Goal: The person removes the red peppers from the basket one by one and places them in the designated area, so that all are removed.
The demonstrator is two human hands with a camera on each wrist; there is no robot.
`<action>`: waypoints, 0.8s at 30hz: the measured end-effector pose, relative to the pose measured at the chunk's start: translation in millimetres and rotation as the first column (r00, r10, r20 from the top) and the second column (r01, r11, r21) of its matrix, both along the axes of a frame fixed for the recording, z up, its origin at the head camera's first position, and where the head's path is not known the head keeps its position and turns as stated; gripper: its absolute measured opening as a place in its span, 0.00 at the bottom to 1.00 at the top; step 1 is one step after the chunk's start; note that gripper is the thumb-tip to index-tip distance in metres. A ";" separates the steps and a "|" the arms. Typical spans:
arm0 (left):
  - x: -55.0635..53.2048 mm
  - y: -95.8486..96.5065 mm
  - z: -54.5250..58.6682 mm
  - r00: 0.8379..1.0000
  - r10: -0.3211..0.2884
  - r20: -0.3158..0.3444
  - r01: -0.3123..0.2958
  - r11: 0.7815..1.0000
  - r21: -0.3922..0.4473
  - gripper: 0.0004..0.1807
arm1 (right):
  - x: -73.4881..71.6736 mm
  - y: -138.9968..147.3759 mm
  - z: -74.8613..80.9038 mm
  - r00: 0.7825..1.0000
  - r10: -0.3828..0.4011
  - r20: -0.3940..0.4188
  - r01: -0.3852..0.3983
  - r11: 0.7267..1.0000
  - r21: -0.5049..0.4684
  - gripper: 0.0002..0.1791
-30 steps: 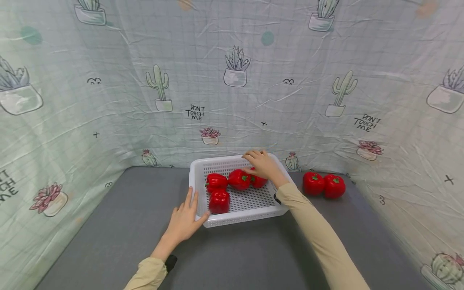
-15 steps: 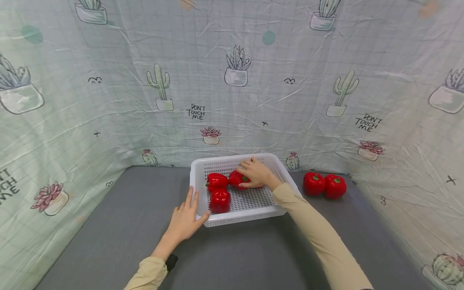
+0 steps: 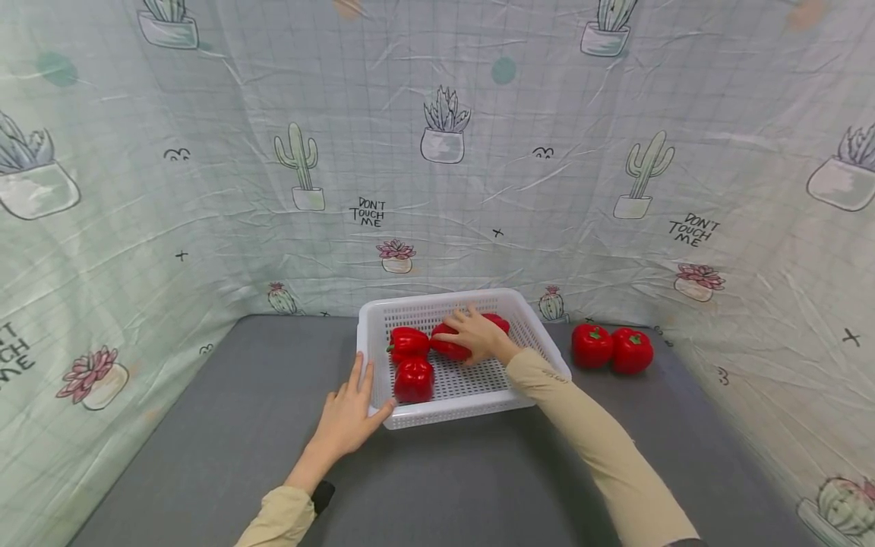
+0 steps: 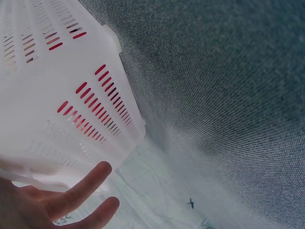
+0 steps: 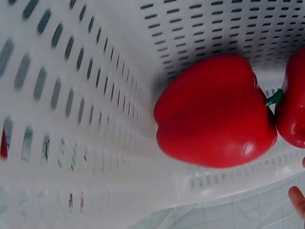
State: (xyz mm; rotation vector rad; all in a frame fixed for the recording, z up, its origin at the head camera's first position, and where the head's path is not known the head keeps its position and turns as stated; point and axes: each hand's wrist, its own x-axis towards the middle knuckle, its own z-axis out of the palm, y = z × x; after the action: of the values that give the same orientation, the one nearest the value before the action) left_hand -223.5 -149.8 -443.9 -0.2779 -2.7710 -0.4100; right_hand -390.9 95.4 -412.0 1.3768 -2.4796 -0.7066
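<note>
A white perforated plastic basket [image 3: 451, 411] holds several red bell peppers. My left hand [image 3: 345, 416] rests against its near left corner, fingers straight and spread; two fingertips show beside the wall in the left wrist view. My right hand [image 3: 474, 335] reaches into the basket, its spread fingers bent round the middle bell pepper [image 3: 443, 347] and covering part of it. Just right of that hand sits another bell pepper [image 5: 214, 112], its green stem touching the middle one in the right wrist view. Two more bell peppers, one behind [image 3: 409, 343] and one in front [image 3: 414, 380], lie at the basket's left.
Outside the basket, two red bell peppers, a left one [image 3: 592, 346] and a right one [image 3: 631, 351], stand side by side on the grey table [image 3: 437, 486]. A cactus-print cloth [image 3: 437, 220] encloses the back and sides.
My right hand has moved left and down from the right-hand pepper onto the middle one, uncovering part of the former. My left hand stays at the basket's corner.
</note>
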 end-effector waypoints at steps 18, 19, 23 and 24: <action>-1.7 0.1 -1.5 1.000 -0.006 -0.012 0.006 1.000 -0.005 0.42 | 2.2 -3.8 0.3 0.994 -0.106 0.002 0.106 0.994 0.004 0.47; -1.8 0.0 -1.8 1.000 -0.005 -0.012 0.005 1.000 -0.007 0.42 | 2.6 -4.1 1.4 0.993 -0.114 0.008 0.114 0.993 0.005 0.47; -1.8 -0.1 -2.4 1.000 -0.002 -0.014 0.002 1.000 -0.007 0.42 | 3.9 -4.6 4.5 0.991 -0.134 0.023 0.133 0.991 0.011 0.48; -1.9 0.2 -2.4 1.000 -0.004 -0.014 0.003 1.000 -0.005 0.42 | 4.2 -4.5 5.0 0.990 -0.138 0.030 0.137 0.990 0.010 0.48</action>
State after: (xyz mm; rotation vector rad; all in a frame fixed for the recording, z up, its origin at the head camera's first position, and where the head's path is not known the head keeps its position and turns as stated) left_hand -225.4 -149.6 -446.3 -0.2857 -2.7584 -0.4010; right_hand -386.7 90.9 -407.1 1.2376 -2.6187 -0.7292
